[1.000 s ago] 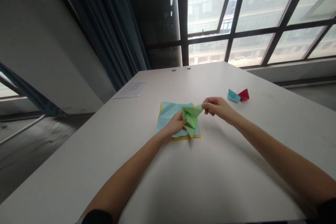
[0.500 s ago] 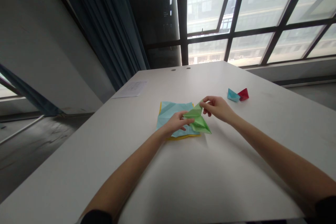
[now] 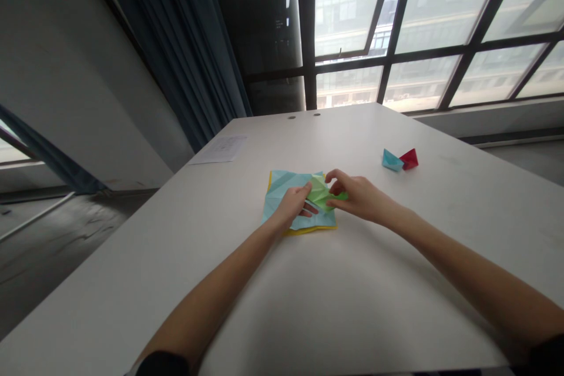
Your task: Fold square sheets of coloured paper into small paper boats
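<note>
A folded green paper piece [image 3: 321,192] is held between both hands, low over a stack of creased square sheets. My left hand [image 3: 294,204] grips its left side with fingers curled round it. My right hand [image 3: 356,197] pinches its right side between thumb and fingers. The stack shows a light blue sheet [image 3: 282,188] on top and a yellow sheet's edge [image 3: 308,230] beneath. Most of the green piece is hidden by my fingers.
On the white table [image 3: 352,305], a small blue folded paper figure [image 3: 391,160] and a red one [image 3: 409,158] sit touching at the right. A white printed sheet [image 3: 219,150] lies at the far left edge. Windows and a dark curtain stand beyond.
The green paper, spread out and lifted before, is now drawn together and lowered onto the blue sheet. My right hand moved down and left toward my left hand.
</note>
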### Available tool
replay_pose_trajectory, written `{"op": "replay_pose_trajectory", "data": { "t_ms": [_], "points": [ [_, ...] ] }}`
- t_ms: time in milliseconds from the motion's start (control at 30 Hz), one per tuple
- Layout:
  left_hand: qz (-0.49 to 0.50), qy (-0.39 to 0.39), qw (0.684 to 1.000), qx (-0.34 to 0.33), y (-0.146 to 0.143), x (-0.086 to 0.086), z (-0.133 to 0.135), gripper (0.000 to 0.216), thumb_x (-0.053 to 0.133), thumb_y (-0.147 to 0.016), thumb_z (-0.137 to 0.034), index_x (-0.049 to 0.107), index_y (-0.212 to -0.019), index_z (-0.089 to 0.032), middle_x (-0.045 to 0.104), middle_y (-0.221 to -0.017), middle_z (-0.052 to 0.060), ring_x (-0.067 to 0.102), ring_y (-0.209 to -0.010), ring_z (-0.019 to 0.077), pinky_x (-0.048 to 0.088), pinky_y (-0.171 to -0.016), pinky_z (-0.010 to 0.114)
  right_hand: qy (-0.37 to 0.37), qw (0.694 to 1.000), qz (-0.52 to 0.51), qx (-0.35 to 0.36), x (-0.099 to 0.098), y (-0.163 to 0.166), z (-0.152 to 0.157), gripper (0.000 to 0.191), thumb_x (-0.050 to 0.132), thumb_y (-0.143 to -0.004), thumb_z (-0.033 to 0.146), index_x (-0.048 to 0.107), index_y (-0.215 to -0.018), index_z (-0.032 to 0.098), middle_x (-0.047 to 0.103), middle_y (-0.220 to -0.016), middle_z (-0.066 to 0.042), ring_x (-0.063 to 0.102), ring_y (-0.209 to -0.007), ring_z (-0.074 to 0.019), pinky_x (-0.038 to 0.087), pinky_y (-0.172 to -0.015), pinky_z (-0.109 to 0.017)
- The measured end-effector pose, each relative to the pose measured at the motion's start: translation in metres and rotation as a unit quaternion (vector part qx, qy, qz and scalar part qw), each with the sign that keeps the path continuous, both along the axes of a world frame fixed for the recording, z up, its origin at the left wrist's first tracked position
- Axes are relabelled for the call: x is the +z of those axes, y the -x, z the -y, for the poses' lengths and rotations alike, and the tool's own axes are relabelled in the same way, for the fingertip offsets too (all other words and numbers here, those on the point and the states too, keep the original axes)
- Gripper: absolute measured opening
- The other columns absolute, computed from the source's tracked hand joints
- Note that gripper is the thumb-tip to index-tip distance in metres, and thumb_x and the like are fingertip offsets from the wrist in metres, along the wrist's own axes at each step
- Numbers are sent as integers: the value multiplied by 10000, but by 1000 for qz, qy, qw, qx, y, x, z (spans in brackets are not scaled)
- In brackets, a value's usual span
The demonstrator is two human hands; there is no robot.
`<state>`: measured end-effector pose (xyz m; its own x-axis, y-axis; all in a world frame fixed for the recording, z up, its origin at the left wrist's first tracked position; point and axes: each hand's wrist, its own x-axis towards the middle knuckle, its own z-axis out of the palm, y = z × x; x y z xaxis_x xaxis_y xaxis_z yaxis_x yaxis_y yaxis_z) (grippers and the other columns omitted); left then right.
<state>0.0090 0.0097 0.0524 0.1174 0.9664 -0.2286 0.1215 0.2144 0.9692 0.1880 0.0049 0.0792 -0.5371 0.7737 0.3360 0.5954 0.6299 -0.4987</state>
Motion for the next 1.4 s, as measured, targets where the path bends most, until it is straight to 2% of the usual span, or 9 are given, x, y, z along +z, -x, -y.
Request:
{"op": "replay_pose_trajectory", "data": {
  "t_ms": [200,300,500,600,700,833,1000,1200,1400],
  "points": [
    [32,-10,999,-2,-2,-2,1,267,485,-802,-372,570,-760,-122,643,-719,61,607,-482,118,434,-397,168,-85,985,145,-40,-7,1,-4,59,560,-746,189,559,-804,202,617,-786,-19,570,-635,-124,388,-568,-218],
    [45,-18,999,-10,-1,-5,0,257,494,-801,-360,578,-765,-119,645,-716,62,612,-507,120,454,-417,169,-118,975,180,-46,-8,2,-4,62,525,-784,189,584,-799,200,631,-755,-25,588,-653,-140,387,-565,-225],
    [90,7,995,33,2,-4,-3,200,458,-830,-285,560,-783,-120,630,-686,50,611,-490,123,462,-411,181,-187,980,63,-16,-2,-3,-4,175,446,-850,205,612,-902,190,635,-840,-53,604,-696,-138,453,-650,-243],
    [125,35,990,45,4,-3,-4,182,434,-845,-252,546,-804,-113,630,-700,59,615,-499,125,474,-423,183,-205,978,0,28,4,-5,-2,188,417,-865,216,603,-881,195,618,-873,-57,601,-709,-126,478,-668,-242],
    [154,55,985,59,7,-2,-5,158,444,-845,-244,534,-840,-114,630,-712,67,619,-510,127,485,-439,187,-209,973,-34,88,10,-7,0,160,410,-869,205,566,-901,191,601,-996,-76,595,-856,-136,483,-757,-260],
    [194,75,973,102,12,-1,-8,168,429,-855,-244,526,-880,-109,626,-726,78,628,-538,135,504,-476,204,-234,965,-23,113,16,-7,3,127,417,-868,202,542,-887,195,592,-1093,-81,558,-991,-167,457,-847,-330],
    [278,76,944,163,19,2,-12,214,383,-878,-258,504,-922,-86,619,-698,80,622,-541,125,501,-520,197,-259,963,40,66,14,-9,1,154,423,-858,226,567,-813,196,502,-1223,-99,594,-873,-166,458,-802,-353],
    [250,-6,948,196,19,0,-13,176,424,-860,-289,485,-877,-125,593,-712,41,621,-554,124,488,-515,207,-243,963,114,-8,7,-17,-8,156,454,-840,239,606,-823,205,558,-1132,-73,593,-838,-183,439,-758,-359],
    [49,-232,962,135,19,-10,-10,280,479,-804,-421,530,-726,-157,517,-692,2,561,-612,115,472,-558,211,-195,976,86,-41,12,-15,-3,268,453,-839,382,598,-724,188,612,-999,-69,585,-814,-178,428,-697,-297]
  ]
}}
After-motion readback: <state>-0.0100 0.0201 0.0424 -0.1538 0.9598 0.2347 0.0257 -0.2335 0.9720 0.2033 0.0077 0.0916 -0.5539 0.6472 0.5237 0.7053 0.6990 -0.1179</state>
